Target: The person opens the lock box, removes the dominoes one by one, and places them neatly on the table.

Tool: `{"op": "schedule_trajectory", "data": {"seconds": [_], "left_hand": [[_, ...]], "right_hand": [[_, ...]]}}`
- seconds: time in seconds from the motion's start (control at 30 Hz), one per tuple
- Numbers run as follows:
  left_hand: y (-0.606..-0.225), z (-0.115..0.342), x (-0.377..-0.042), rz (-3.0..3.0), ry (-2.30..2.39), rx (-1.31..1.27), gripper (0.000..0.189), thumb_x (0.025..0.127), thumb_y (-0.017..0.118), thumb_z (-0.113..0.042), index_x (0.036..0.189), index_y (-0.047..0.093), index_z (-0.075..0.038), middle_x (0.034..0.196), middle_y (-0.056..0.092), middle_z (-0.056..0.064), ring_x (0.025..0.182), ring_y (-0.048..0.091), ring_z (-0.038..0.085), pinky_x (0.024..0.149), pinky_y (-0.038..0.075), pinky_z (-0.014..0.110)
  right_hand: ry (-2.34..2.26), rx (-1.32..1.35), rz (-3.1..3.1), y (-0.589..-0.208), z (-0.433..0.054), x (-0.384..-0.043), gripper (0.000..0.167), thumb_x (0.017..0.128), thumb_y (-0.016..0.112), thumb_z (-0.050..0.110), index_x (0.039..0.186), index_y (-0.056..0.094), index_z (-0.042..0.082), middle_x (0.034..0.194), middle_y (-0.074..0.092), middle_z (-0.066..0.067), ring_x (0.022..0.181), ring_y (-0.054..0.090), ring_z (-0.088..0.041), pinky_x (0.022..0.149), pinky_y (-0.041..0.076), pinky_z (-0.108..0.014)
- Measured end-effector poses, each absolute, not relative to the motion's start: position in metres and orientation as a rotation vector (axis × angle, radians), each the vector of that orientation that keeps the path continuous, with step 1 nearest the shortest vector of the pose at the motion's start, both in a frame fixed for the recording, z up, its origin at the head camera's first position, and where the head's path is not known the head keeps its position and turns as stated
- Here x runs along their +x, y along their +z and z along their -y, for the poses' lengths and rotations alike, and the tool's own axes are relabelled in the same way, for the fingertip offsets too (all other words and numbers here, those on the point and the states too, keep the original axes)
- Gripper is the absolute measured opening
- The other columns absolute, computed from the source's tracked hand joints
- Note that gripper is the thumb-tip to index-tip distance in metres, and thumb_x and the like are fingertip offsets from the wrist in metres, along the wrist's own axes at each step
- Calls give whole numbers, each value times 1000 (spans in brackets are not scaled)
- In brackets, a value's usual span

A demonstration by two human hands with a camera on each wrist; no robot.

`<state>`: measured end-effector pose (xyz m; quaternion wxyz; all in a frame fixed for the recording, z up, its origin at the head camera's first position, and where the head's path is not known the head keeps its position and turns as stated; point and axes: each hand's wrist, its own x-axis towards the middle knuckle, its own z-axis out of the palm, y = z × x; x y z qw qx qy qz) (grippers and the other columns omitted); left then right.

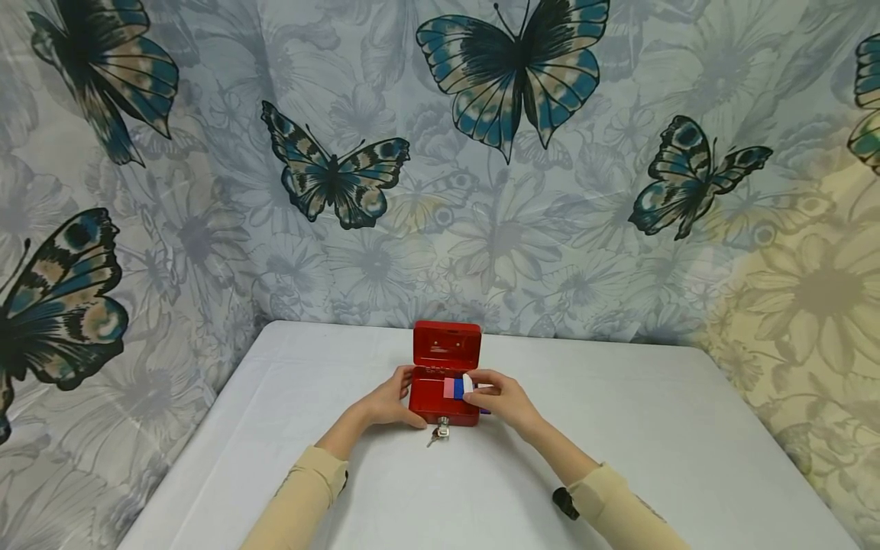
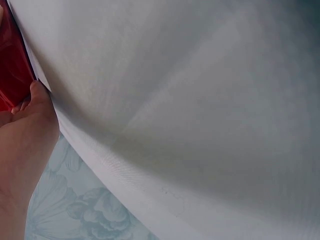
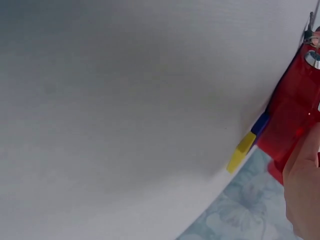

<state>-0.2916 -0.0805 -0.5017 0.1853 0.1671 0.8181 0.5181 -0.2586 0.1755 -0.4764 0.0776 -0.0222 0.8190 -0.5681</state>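
A small red cash box (image 1: 428, 397) stands on the white table with its lid (image 1: 447, 345) raised at the back. My left hand (image 1: 388, 401) holds the box's left side, with the thumb at the front corner and the fingers farther back. Over the right part of the box, my right hand (image 1: 509, 397) pinches a small pink, blue and white block (image 1: 457, 388) between thumb and fingers. A metal lock with keys (image 1: 443, 430) sits at the box's front edge. In the right wrist view, the block is hidden behind the hand.
Just right of the box, a yellow and blue block (image 3: 242, 151) lies on the white-covered table (image 1: 619, 428), mostly hidden in the head view. A butterfly-printed cloth (image 1: 509, 252) hangs behind the table. A dark wrist camera (image 1: 566, 503) shows at the right sleeve.
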Motion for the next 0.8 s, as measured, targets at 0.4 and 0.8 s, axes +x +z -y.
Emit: {"op": "schedule_trajectory", "data": {"seconds": [0.4, 0.8], "left_hand": [[-501, 81, -291, -2295, 1472, 472, 100, 70, 87, -10, 147, 23, -3, 151, 31, 15, 139, 32, 35, 114, 29, 45], [-501, 81, -291, -2297, 1465, 435, 103, 69, 89, -12, 148, 22, -4, 152, 32, 17, 140, 31, 34, 115, 29, 44]], "right_hand": [[-1680, -27, -2476, -479, -199, -255, 48, 85, 76, 21, 128, 61, 7, 125, 62, -14, 104, 65, -25, 89, 55, -42], [-1475, 21, -2618, -487, -228, -255, 47, 81, 80, 21, 123, 64, 5, 116, 66, -10, 99, 64, -23, 83, 56, -35]]}}
